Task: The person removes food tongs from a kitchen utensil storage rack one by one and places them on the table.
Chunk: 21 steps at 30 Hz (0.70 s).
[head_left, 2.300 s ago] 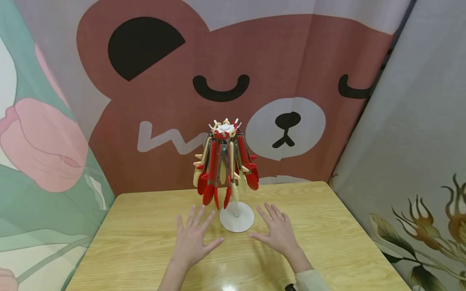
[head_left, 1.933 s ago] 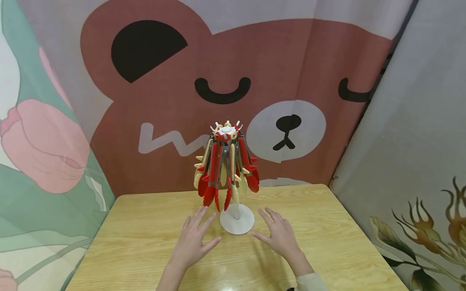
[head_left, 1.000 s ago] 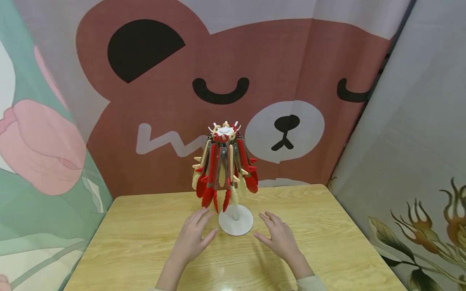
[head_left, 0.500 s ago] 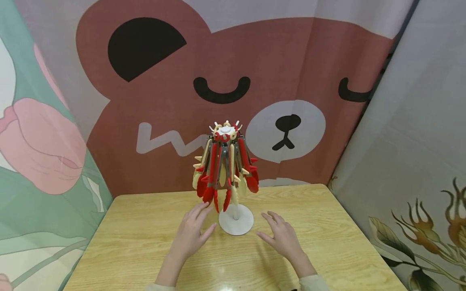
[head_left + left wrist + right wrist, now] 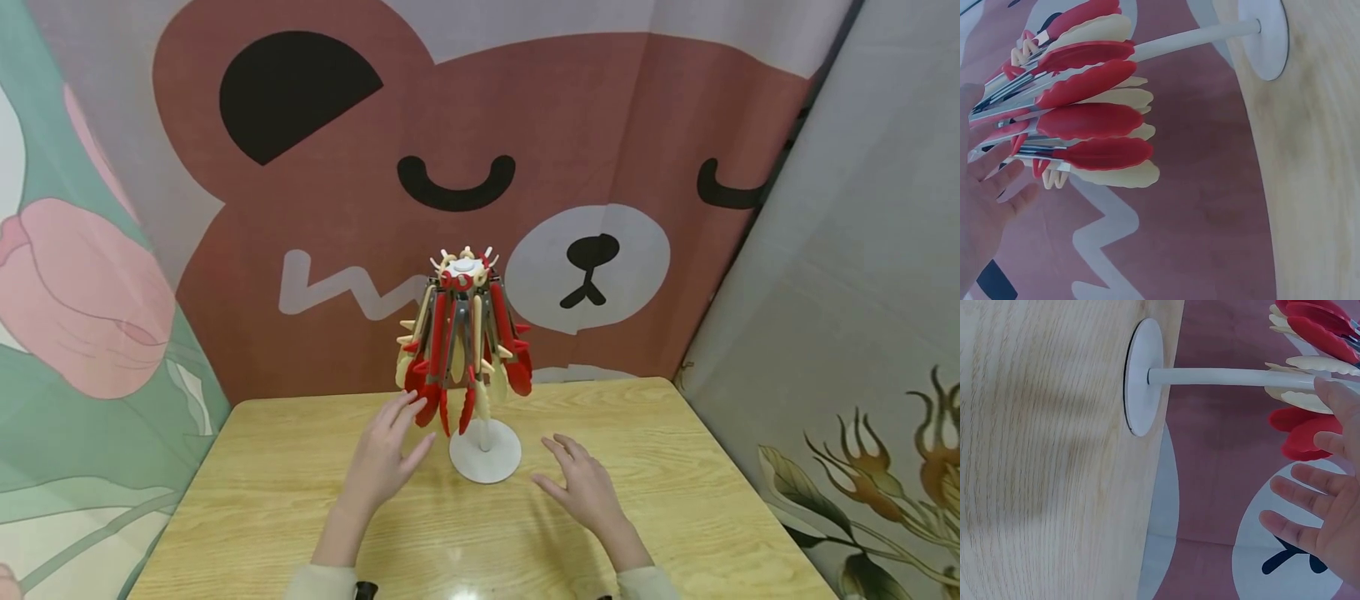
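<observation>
Several red and cream tongs hang by their end loops from a white rack with a hooked top (image 5: 465, 267). In the left wrist view the red tongs (image 5: 1091, 120) show scalloped tips and metal arms, with cream tongs (image 5: 1119, 175) among them. A pole joins the rack to its round white base (image 5: 486, 454). My left hand (image 5: 380, 454) is raised at the left, fingers spread loosely, its fingertips overlapping the lower red tongs in the head view. My right hand (image 5: 585, 492) hovers right of the base with bent, parted fingers and holds nothing.
The rack stands on a light wooden table (image 5: 285, 500). Behind the table hangs a curtain with a brown bear print (image 5: 337, 208). Patterned cloths, one with a pink tulip (image 5: 97, 300), flank both sides.
My left hand has turned and risen forward toward the lower red tongs. My right hand has shifted slightly right, its fingers less spread than at first. The rack and tongs stay in place.
</observation>
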Motion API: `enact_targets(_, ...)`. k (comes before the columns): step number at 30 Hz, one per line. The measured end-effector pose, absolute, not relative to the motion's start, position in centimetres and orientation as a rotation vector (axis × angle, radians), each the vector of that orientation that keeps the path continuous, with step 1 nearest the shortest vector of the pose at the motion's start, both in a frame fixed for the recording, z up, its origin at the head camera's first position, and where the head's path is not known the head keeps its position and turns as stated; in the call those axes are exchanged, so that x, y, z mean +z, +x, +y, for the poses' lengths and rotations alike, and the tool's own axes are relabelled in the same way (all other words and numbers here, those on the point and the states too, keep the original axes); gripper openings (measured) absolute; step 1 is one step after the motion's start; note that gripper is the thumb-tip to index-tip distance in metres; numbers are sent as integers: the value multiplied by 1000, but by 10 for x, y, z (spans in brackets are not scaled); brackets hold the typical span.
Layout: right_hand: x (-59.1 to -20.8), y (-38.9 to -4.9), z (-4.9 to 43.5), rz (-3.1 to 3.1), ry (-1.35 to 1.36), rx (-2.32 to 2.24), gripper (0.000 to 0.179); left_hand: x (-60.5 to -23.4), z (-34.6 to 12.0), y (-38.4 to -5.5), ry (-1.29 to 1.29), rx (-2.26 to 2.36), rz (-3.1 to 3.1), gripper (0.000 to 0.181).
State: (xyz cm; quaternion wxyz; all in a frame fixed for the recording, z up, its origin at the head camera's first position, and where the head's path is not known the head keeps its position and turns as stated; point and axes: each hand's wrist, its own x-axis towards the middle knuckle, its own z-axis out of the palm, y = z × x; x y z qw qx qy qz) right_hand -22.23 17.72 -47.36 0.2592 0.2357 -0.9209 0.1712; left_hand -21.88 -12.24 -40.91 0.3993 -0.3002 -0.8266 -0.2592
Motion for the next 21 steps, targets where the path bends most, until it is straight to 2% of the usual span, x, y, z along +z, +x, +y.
enact_targets(21, -473, -220, 180, -2436, 652, 614, 49, -372, -127, -239, -758, -639, -2035, 41)
